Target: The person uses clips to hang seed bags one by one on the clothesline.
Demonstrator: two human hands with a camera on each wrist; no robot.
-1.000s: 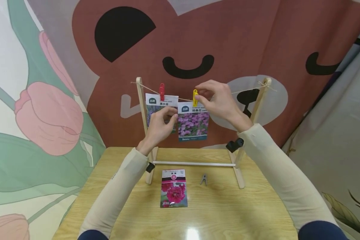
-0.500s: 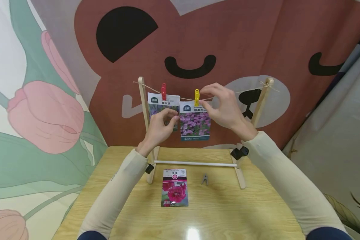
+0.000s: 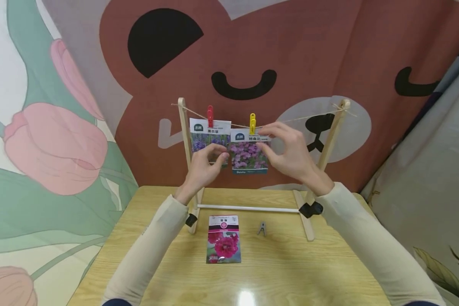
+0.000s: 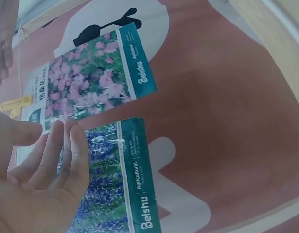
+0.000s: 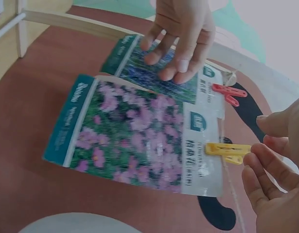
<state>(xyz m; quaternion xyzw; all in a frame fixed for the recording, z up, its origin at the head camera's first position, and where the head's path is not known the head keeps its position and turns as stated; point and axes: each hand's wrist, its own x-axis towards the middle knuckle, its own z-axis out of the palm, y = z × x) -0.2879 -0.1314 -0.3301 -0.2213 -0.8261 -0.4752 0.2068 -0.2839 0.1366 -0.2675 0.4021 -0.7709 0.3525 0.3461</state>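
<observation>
A seed packet with pink flowers (image 3: 248, 157) hangs from a cord (image 3: 310, 115), held by a yellow clothespin (image 3: 253, 123). To its left, a red clothespin (image 3: 210, 115) holds a packet with purple flower spikes (image 3: 199, 142) on the same cord. My right hand (image 3: 292, 148) is at the pink packet's right edge, thumb and fingers spread apart; the right wrist view shows its fingertips close by the yellow clothespin (image 5: 227, 149). My left hand (image 3: 204, 168), fingers loosely bent and holding nothing, is in front of the purple packet and partly hides it.
The cord runs between two wooden posts (image 3: 330, 140) joined low down by a white rod (image 3: 248, 208). On the wooden table (image 3: 290, 263) lie a packet with magenta flowers (image 3: 225, 246) and a grey clothespin (image 3: 262, 228). A printed curtain (image 3: 157, 106) stands behind.
My right hand has let go of the yellow clothespin and moved slightly down and right, its fingers opening. The left hand stays near the packets, a little lower.
</observation>
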